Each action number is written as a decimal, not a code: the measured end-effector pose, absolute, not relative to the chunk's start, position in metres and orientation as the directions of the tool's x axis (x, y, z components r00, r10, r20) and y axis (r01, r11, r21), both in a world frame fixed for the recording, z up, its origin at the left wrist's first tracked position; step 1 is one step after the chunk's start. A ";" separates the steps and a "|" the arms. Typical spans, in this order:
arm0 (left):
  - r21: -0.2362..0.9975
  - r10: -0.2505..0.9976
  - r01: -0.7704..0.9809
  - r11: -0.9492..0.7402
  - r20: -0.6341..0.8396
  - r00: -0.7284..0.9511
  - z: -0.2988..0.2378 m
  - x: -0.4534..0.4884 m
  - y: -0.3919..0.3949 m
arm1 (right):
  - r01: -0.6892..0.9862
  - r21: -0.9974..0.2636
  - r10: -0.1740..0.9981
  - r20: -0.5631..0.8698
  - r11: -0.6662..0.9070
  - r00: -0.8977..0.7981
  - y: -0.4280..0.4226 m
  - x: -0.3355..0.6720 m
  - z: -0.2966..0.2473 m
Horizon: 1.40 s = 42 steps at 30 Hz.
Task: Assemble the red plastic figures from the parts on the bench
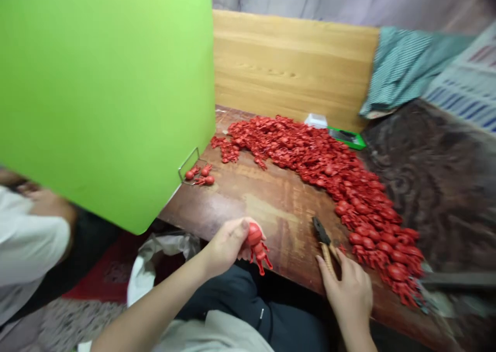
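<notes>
Your left hand (pixel 228 246) is curled shut around a red moulded figure (pixel 256 246) at lower centre of the frame, gripping its round end, with the figure's small limbs sticking out past your fingers toward the lower right. Your right hand (pixel 346 297) is at lower right, fingers partly closed around the tan, textured handles of a pair of small pliers (pixel 326 251), whose dark metal tip points up and to the left over the table. The pliers' head lies just beside the lower end of a long heap of red figures (pixel 341 181), which curves from upper centre down to the right edge of the wooden table (pixel 271 212). Three more figures (pixel 201 175) lie apart from the heap, by a bent wire stand (pixel 188 165) at the foot of a large green board (pixel 104 98), which fills the upper left. Behind the heap stand a light wooden panel (pixel 290 67), a small white box (pixel 315 120) and a flat green object (pixel 346 137). A striped teal cloth (pixel 403 67) sits at upper right, above a dark brown patterned cloth (pixel 434 186). At far left, a co-worker's white sleeve (pixel 27 238) and hand (pixel 46 202) show, and a white plastic bag (pixel 158 254) lies near your left forearm.
</notes>
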State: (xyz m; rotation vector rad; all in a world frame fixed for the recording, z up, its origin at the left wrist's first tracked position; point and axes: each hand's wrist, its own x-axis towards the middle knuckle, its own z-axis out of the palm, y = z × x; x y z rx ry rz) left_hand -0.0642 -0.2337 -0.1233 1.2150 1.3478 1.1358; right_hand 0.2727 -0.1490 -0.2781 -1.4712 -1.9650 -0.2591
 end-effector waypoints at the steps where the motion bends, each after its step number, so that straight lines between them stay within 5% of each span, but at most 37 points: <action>1: 0.969 0.989 0.216 0.123 -0.102 -0.107 -0.137 -0.069 -0.248 | 0.919 -0.218 0.785 0.604 0.329 -0.138 -0.151 0.274 -0.279; 5: 0.790 0.856 0.428 0.439 -0.224 -0.466 -0.200 -0.103 -0.324 | 0.939 -0.183 0.797 0.590 0.290 -0.131 -0.155 0.277 -0.277; 9: 0.411 0.662 0.519 0.749 -0.419 -0.622 -0.255 -0.146 -0.377 | 0.944 -0.123 0.761 0.628 0.307 -0.165 -0.156 0.275 -0.274; 13: 0.049 0.497 0.572 0.819 -0.558 -0.664 -0.291 -0.180 -0.386 | 0.951 -0.091 0.746 0.644 0.296 -0.170 -0.156 0.277 -0.272; 16: -0.102 0.439 0.626 0.773 -0.626 -0.645 -0.311 -0.185 -0.395 | 0.953 -0.110 0.769 0.620 0.283 -0.157 -0.155 0.283 -0.274; 23: -0.046 0.474 0.809 0.587 -0.790 -0.389 -0.311 -0.162 -0.446 | 0.954 -0.145 0.773 0.623 0.264 -0.119 -0.155 0.284 -0.276; 27: -0.010 0.587 0.877 0.480 -0.739 -0.330 -0.283 -0.156 -0.428 | 0.956 -0.145 0.763 0.637 0.254 -0.106 -0.155 0.275 -0.275; 34: 0.209 0.974 0.961 0.182 -0.171 -0.148 -0.197 -0.156 -0.310 | 0.947 -0.204 0.782 0.619 0.248 -0.072 -0.150 0.261 -0.270; 38: 0.245 0.975 0.966 0.080 0.180 -0.127 -0.175 -0.160 -0.231 | 0.928 -0.272 0.805 0.592 0.253 -0.046 -0.149 0.253 -0.260; 42: 0.255 0.926 0.964 -0.073 0.377 -0.029 -0.187 -0.157 -0.182 | 0.944 -0.276 0.831 0.557 0.184 0.001 -0.141 0.243 -0.252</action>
